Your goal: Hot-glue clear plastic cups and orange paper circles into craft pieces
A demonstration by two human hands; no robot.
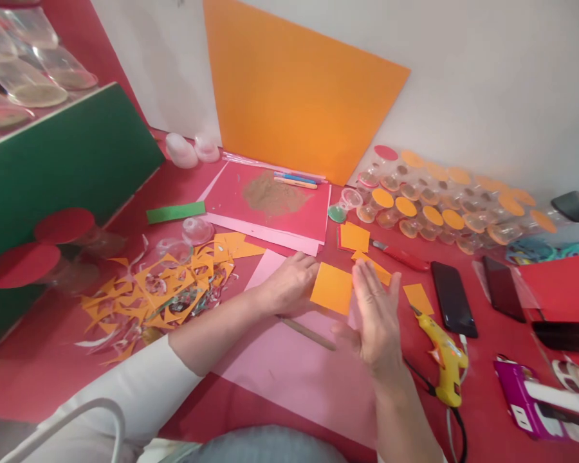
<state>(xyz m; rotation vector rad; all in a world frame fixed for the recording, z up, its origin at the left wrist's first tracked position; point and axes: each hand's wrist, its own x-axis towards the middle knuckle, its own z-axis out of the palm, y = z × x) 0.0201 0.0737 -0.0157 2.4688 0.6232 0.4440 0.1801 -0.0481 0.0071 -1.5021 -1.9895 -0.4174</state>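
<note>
My left hand [293, 283] is closed at the left edge of an orange paper square [332, 288], with its fingertips partly hidden. At the square's right edge is my right hand [375, 312], fingers stretched out and thumb apart, its fingertips close to the paper. Below the square, a thin brown stick [309, 333] lies on a pink sheet [313, 379], one end near my left wrist. More orange paper pieces [355, 237] lie just beyond my right hand, next to a red-handled cutter [400, 254].
A yellow glue gun [441, 360] and a phone [453, 299] lie at right. Orange-topped clear plastic pieces [431, 216] stand in rows behind. Paper scraps [174, 289] pile at left, near red-topped pieces [24, 265] and a green board [67, 154]. Sand-like powder [275, 193] lies on a red sheet.
</note>
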